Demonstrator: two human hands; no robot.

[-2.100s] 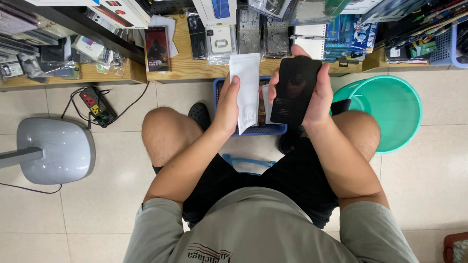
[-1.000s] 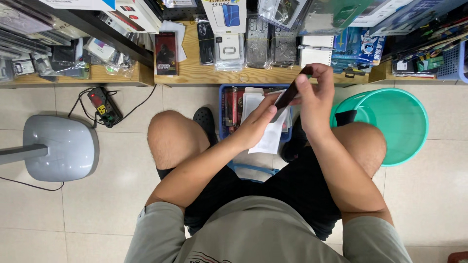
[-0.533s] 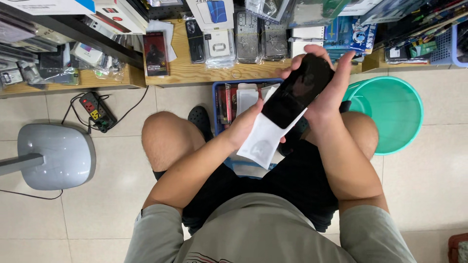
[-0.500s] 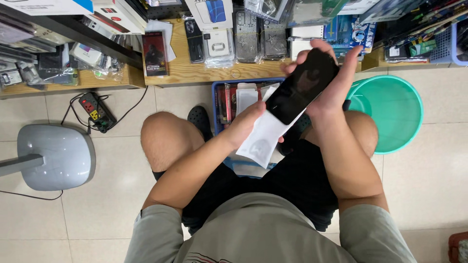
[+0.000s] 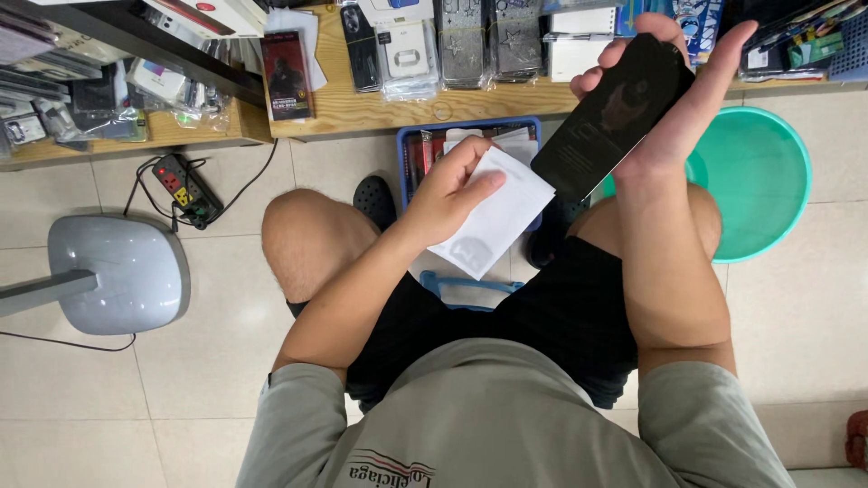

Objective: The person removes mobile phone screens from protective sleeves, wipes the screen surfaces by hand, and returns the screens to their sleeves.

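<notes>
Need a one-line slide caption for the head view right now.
Right hand holds black phone; left hand grips white sleeve.

View: one head-worn camera, no second view to share with.
Position: above a seated person, close over the grey-shirted chest at the frame's bottom.
Facing: straight down at pale floor tiles (image 5: 108,398); long wooden shelf (image 5: 380,108) along the top.
Nearness: both raised hands sit close, upper centre and upper right.
Edges: round turquoise plastic basin (image 5: 759,190) right, grey rounded stand base (image 5: 117,271) left.
</notes>
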